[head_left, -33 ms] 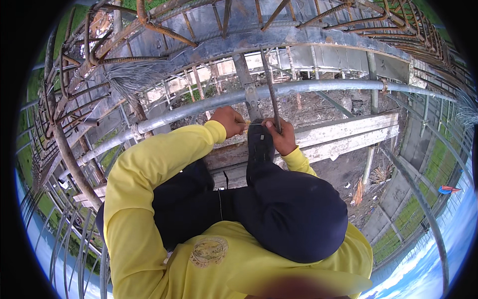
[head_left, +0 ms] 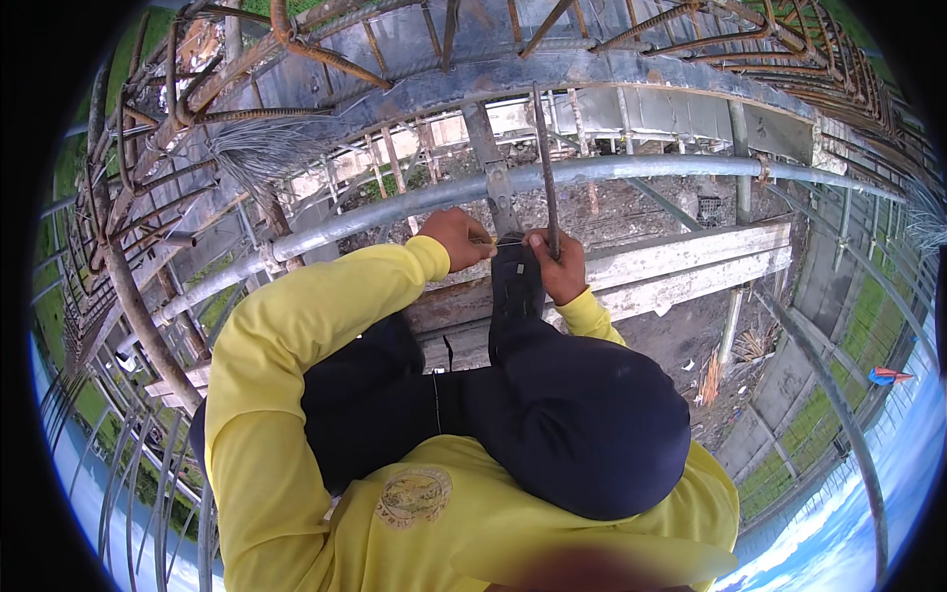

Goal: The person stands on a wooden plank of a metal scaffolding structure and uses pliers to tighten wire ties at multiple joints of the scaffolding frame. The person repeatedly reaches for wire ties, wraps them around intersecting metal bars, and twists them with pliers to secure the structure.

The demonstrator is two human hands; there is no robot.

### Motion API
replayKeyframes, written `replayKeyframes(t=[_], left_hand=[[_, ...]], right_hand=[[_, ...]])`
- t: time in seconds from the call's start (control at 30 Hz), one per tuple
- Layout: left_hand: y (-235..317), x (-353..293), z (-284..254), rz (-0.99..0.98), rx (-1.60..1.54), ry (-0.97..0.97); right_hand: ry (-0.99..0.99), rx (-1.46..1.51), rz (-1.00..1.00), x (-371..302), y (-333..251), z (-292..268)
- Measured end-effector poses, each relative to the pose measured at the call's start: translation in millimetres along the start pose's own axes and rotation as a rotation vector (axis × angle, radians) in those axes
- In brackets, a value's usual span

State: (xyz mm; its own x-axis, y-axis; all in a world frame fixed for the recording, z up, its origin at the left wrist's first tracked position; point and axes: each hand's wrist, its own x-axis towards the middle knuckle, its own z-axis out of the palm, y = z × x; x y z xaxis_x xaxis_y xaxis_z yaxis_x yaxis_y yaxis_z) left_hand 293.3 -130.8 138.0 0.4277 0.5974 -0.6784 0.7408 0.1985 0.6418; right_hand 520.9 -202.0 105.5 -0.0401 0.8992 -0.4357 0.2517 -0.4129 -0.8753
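Observation:
My left hand (head_left: pixel 459 240) is closed, its fingertips pinching one end of a thin pale strand (head_left: pixel 509 243), which looks like tie wire. The strand runs across the toe of my black shoe (head_left: pixel 515 276) to my right hand (head_left: pixel 560 264). That hand is wrapped round a slim dark metal rod (head_left: pixel 545 158), which sticks up almost upright past a grey pipe. Its thumb and finger seem to hold the strand's other end too. Just beyond the toe is a flat metal bar (head_left: pixel 496 183).
A galvanised pipe (head_left: pixel 395 212) crosses ahead of my hands. White-stained planks (head_left: pixel 681 268) lie beneath and to the right, above ground far below. Rusty rebar (head_left: pixel 335 64) and a bundle of loose wires (head_left: pixel 261 148) are at the far left. A curved steel panel (head_left: pixel 592 71) spans the far side.
The rod's upper end has swung to the right and the rod stands more upright. My right hand has turned slightly with it, and the strand between my hands shows more clearly.

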Motion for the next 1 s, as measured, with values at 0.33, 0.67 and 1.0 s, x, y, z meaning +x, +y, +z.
replayKeyframes(t=[0.33,0.67,1.0], left_hand=[[-10,10,-52,-0.362,-0.521,-0.994],[11,39,-61,0.107,-0.274,-0.818],[10,26,22,-0.056,-1.44,-0.661]], right_hand=[[-0.128,0.27,-0.047,-13,-17,-10],[-0.741,0.974,0.475,-22,-29,-38],[-0.382,1.008,0.116,-3,-48,-33]])
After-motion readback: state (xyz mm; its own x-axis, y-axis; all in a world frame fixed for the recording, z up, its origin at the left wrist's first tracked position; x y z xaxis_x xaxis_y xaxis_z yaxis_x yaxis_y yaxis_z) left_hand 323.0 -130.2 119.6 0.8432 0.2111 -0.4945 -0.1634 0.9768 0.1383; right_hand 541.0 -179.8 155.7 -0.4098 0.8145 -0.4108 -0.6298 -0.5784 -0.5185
